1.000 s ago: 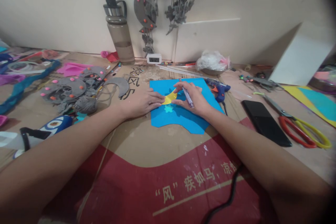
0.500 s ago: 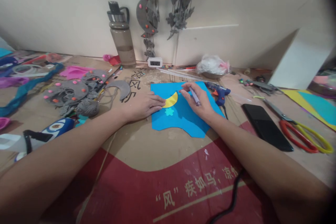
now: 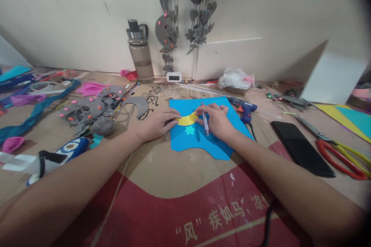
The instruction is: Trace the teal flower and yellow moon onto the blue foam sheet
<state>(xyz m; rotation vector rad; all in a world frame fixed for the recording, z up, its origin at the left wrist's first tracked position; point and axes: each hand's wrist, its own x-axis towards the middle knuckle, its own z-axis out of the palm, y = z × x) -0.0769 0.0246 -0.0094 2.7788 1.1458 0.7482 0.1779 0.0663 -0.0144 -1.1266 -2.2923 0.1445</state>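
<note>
A yellow crescent (image 3: 187,120) lies over a blue sheet (image 3: 185,142) with a curved cut-out along its near edge. My left hand (image 3: 158,124) closes its fingertips on the crescent's left end. At the other end, my right hand (image 3: 216,120) pinches the crescent's right tip between thumb and finger. A pen (image 3: 205,123) is also tucked in the right hand, slanting down toward me. Just below the crescent, a small turquoise flower shape (image 3: 189,130) rests on the blue sheet.
A blue glue gun (image 3: 246,111) lies behind the sheet's right side. Further right are a black phone (image 3: 301,148) and scissors (image 3: 339,154). Grey felt moons (image 3: 84,110) pile up at left, near a water bottle (image 3: 141,60) and a small clock (image 3: 174,77).
My right hand has moved left and down to grip the crescent's right tip, with the pen still in it. The crescent has turned to lie more level. The camera view has tilted up slightly.
</note>
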